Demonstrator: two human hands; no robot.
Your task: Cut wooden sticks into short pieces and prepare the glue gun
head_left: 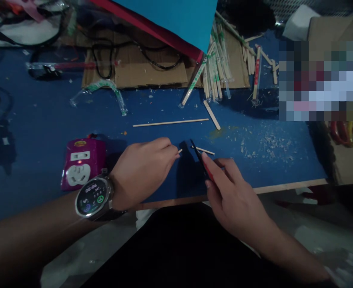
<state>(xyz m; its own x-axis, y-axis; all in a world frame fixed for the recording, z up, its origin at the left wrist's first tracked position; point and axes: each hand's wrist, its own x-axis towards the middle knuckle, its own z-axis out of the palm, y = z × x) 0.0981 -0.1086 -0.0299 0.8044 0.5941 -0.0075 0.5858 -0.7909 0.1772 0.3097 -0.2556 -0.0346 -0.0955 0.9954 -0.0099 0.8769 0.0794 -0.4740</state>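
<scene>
My left hand [145,170], wearing a wristwatch, is closed in a pinch over the blue table, with the tip of a thin wooden stick [180,151] poking out of its fingers. My right hand [236,200] grips a cutter knife [201,159] with a red handle and a dark, narrow blade. Beneath or beside the blade is a short wooden stick [207,151]; whether they touch I cannot tell. Farther back lies a long thin wooden stick [170,123], and right of it a flat ice-cream stick [211,115].
A purple power socket [83,162] sits beside my left wrist. Wrapped chopsticks [217,72] lie on cardboard [152,74] at the back, under a blue sheet [176,24]. Wood shavings [263,144] litter the right side, near yellow and red tape rolls [346,134].
</scene>
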